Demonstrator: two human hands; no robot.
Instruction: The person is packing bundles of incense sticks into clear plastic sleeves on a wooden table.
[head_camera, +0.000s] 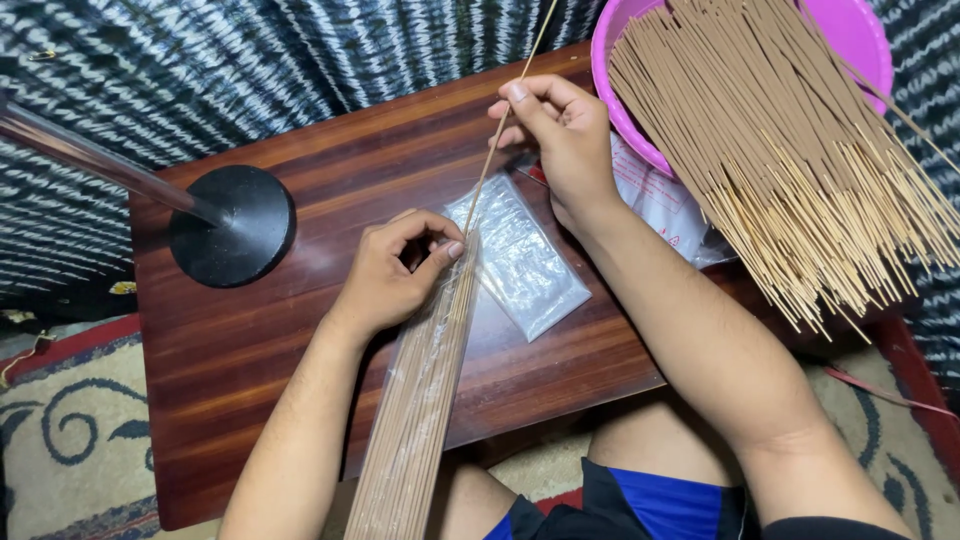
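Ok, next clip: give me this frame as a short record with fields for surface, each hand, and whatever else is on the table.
Surface: low dark-red wooden table
Left hand: holds open the mouth of a clear plastic sleeve packed with thin brown incense sticks
Right hand: pinches a single thin incense stick, its lower end at the sleeve's mouth
Supply: round pink plastic basin heaped with loose incense sticks
Also there: flat empty clear plastic bags; black round stand base

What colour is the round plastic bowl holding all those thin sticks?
The round plastic bowl is bright pink, seen best in the head view, top right.
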